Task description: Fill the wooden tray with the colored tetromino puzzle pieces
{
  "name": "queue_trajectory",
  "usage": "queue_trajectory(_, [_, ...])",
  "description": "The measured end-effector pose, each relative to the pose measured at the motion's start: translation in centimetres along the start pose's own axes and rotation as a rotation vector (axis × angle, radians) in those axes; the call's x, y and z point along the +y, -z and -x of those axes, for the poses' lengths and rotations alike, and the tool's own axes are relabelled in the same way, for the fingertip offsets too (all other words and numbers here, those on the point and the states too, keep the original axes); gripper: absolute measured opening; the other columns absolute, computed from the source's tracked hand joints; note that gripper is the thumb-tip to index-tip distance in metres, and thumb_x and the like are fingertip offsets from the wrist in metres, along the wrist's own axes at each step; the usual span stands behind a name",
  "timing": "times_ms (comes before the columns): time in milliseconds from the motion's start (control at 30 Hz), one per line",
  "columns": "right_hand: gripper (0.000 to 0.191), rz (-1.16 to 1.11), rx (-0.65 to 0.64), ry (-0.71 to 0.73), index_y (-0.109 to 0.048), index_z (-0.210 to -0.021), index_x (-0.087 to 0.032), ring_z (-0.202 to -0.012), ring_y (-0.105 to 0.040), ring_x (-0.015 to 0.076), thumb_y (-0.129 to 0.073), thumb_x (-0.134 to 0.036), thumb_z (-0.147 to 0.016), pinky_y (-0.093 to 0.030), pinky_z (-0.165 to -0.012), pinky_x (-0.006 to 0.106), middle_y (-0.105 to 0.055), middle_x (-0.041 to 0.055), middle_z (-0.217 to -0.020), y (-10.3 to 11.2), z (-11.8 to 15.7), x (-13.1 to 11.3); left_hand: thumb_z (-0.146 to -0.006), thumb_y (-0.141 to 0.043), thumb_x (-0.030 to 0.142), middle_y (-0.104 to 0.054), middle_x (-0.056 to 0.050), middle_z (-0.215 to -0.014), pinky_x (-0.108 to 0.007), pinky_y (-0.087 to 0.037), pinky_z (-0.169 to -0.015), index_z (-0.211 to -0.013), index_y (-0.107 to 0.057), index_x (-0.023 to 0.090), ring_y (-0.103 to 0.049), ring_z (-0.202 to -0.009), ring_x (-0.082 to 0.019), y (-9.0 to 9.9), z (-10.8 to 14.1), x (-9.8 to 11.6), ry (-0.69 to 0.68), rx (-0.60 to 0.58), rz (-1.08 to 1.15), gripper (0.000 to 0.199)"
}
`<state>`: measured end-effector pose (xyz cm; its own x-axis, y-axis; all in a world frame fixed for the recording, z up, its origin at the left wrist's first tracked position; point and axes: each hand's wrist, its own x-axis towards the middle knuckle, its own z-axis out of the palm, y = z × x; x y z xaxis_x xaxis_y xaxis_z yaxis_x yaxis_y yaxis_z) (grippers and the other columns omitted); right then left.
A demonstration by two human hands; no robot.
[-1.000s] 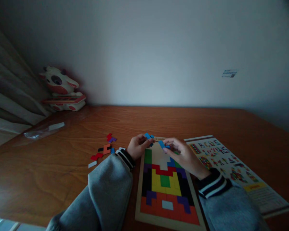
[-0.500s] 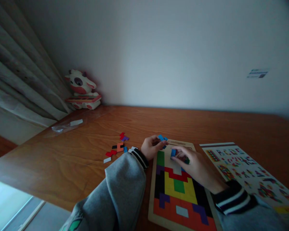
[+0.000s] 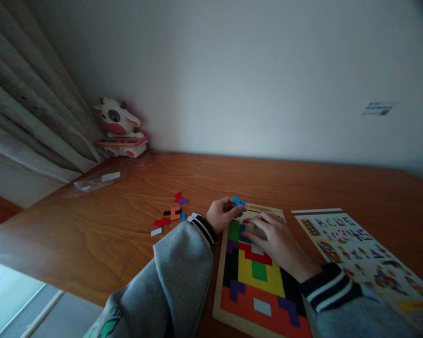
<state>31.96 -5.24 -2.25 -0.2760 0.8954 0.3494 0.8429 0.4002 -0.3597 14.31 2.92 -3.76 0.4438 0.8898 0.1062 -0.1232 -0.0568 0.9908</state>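
Observation:
My left hand (image 3: 220, 216) is closed at the upper left corner of a wooden puzzle board (image 3: 216, 305), with blue puzzle pieces (image 3: 237, 201) pinched between thumb and fingers. How many pieces it holds is partly hidden. Over the upper part of the board, my right hand (image 3: 270, 232) has its thumb and fingertips around another blue puzzle piece (image 3: 245, 233), which sits against the green piece (image 3: 233, 230) at the left side. Below them, red, yellow, black, purple and orange pieces fill the board. My right hand covers part of its upper right area.
Several loose pieces, among them an orange piece (image 3: 175, 212) and a white piece (image 3: 156, 232), lie left of the board. A printed pattern sheet (image 3: 356, 253) lies to the right. Clear plastic packaging (image 3: 91, 184) and a toy cow (image 3: 121, 126) are at the far left.
My right hand has moved left and slightly down, bringing its blue piece down beside the green one. My left hand stays nearly still with its blue pieces.

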Motion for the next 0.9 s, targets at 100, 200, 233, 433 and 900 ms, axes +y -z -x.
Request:
queue_trajectory(100, [0.021, -0.003, -0.002, 0.000, -0.071, -0.096, -0.027, -0.100, -0.063, 0.0279, -0.073, -0.041, -0.080, -0.047, -0.089, 0.046, -0.068, 0.0051, -0.099, -0.1, 0.0, -0.1, -0.071, -0.076, 0.056, -0.074, -0.011, -0.091, -0.028, -0.051, -0.069, -0.092, -0.066, 0.012, -0.067, -0.077, -0.017, 0.0, 0.1, 0.0, 0.003, 0.000, 0.004, 0.050])
queue_trajectory(200, [0.021, -0.016, 0.008, -0.007, -0.070, -0.094, -0.027, -0.100, -0.063, 0.0280, -0.075, -0.041, -0.078, -0.046, -0.091, 0.047, -0.069, 0.0043, -0.099, -0.1, -0.1, -0.1, -0.071, -0.077, 0.055, -0.074, -0.011, -0.091, -0.027, -0.051, -0.068, -0.091, -0.066, 0.012, -0.067, -0.076, -0.016, 0.0, 0.0, -0.2, 0.006, 0.006, 0.006, 0.049])
queue_trajectory(233, [0.021, -0.024, 0.010, -0.008, -0.070, -0.093, -0.027, -0.100, -0.063, 0.0280, -0.076, -0.041, -0.078, -0.045, -0.091, 0.047, -0.069, 0.0041, -0.099, -0.1, -0.1, -0.1, -0.071, -0.077, 0.055, -0.074, -0.011, -0.090, -0.027, -0.050, -0.068, -0.090, -0.066, 0.012, -0.066, -0.075, -0.016, 0.0, 0.0, -0.2, 0.006, 0.006, 0.007, 0.048])
queue_trajectory(433, [0.020, -0.151, 0.072, -0.066, -0.067, -0.093, -0.025, -0.090, -0.065, 0.0238, -0.056, -0.042, -0.093, -0.048, -0.085, 0.043, -0.071, 0.0052, -0.093, 0.9, -0.1, 0.1, -0.072, -0.077, 0.054, -0.072, -0.009, -0.085, -0.026, -0.050, -0.065, -0.088, -0.067, 0.011, -0.064, -0.070, -0.014, 0.1, -0.1, 0.0, -0.008, 0.003, -0.002, 0.047])
queue_trajectory(900, [0.033, -0.385, 0.164, -0.128, -0.064, -0.113, -0.026, -0.085, -0.065, 0.0186, -0.060, -0.047, -0.089, -0.053, -0.078, 0.034, -0.071, 0.0039, -0.098, 2.2, 0.4, 1.5, -0.067, -0.085, 0.039, -0.074, -0.006, -0.085, -0.033, -0.055, -0.078, -0.084, -0.071, 0.012, -0.068, -0.076, -0.016, 0.8, 0.9, 3.8, -0.161, 0.007, 0.093, 0.035])
